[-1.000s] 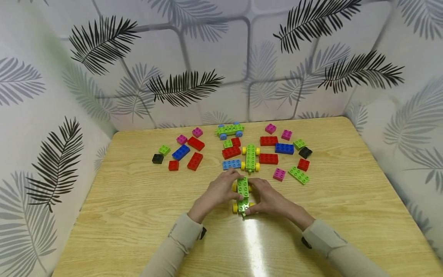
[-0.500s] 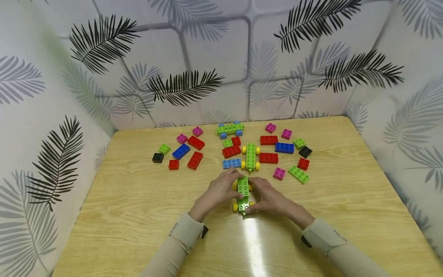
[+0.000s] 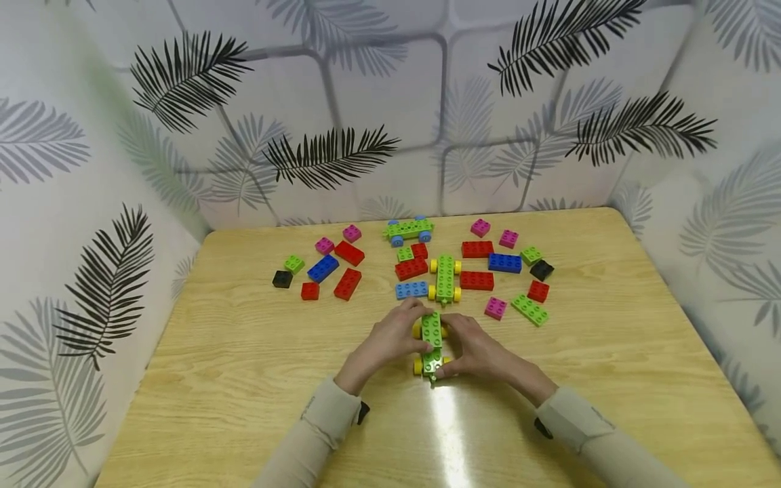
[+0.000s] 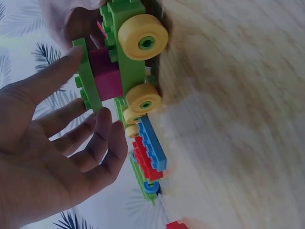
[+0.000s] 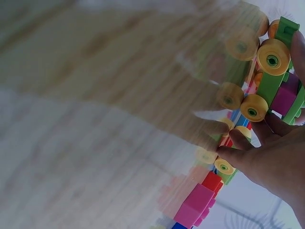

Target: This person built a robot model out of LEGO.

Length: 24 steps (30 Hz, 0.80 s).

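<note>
A green wheeled base (image 3: 432,364) with yellow wheels stands on the table between both hands. In the left wrist view, a magenta brick (image 4: 106,74) sits on the base, with a long green brick (image 4: 87,76) on top of it. The left hand (image 3: 390,333) pinches that green brick at its two ends, between thumb and fingers. From the other side the right hand (image 3: 482,351) grips the base, thumb at its near end and fingers by the far wheel. The right wrist view shows the right hand (image 5: 281,155) with some fingertips below the base (image 5: 270,88).
Beyond the hands stand a yellow-wheeled green base (image 3: 445,279) and a blue-wheeled one (image 3: 409,230). A light blue brick (image 3: 411,290) lies close to the left fingers. Red, blue, pink, green and black bricks lie to both sides, among them a long green one (image 3: 529,310).
</note>
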Tool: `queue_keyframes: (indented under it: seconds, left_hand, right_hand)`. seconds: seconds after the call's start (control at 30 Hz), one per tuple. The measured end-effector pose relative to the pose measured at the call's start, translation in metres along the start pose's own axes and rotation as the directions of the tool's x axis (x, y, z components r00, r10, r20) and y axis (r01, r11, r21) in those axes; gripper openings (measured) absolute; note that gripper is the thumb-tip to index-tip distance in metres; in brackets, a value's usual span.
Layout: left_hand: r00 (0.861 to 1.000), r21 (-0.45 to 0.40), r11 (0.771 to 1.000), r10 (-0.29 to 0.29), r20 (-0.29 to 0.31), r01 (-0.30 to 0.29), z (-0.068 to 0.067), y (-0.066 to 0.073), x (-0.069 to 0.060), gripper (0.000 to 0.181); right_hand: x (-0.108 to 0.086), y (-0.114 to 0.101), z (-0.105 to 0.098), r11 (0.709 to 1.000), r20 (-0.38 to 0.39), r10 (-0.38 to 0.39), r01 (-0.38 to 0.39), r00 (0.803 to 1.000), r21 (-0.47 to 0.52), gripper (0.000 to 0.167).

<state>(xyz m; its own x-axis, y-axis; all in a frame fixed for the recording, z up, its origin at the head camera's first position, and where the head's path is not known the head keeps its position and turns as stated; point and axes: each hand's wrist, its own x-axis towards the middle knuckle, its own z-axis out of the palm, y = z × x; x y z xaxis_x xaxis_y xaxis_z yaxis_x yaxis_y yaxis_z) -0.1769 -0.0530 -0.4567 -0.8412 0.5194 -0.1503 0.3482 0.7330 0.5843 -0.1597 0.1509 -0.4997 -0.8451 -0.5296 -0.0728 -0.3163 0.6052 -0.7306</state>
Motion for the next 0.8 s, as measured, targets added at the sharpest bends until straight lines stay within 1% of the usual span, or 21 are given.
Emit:
queue_keyframes:
  seconds: [0.1,0.2,0.3,0.4,0.57,0.67,0.8]
  left_hand:
    - [1.0,-0.04,0.999,0.009,0.0,-0.009,0.003,-0.004,0.001,0.065]
    - [1.0,-0.105,0.994,0.024,-0.002,-0.024,0.005,-0.009,0.001,0.065]
    - [0.999,-0.194,0.981,0.031,0.004,-0.03,0.007,-0.013,-0.001,0.064]
    - [0.999,-0.254,0.967,0.034,0.0,-0.033,0.011,-0.017,-0.004,0.064]
    - [0.999,-0.281,0.959,0.023,-0.031,-0.031,0.019,-0.019,-0.004,0.065]
    - [0.999,-0.293,0.956,0.007,-0.053,-0.022,0.023,-0.019,-0.003,0.063]
    - [0.997,-0.305,0.952,0.004,-0.076,-0.027,0.027,-0.021,-0.002,0.06]
  right_hand:
    - [0.0,0.001,0.0,1.0,-0.004,0.001,-0.001,1.0,-0.002,0.101]
    - [-0.001,0.002,0.0,1.0,-0.009,0.002,-0.002,1.0,0.013,0.1]
    - [-0.001,0.003,0.001,1.0,0.001,0.0,0.0,1.0,0.021,0.1]
    - [-0.001,0.004,0.003,1.0,0.005,-0.001,0.001,1.0,0.02,0.101]
    - [-0.001,0.005,0.004,1.0,-0.006,-0.001,0.001,1.0,0.016,0.099]
    - [-0.002,0.005,0.004,1.0,-0.003,0.001,-0.001,1.0,0.008,0.098]
    - [-0.002,0.004,0.003,1.0,0.0,0.002,-0.002,1.0,0.005,0.099]
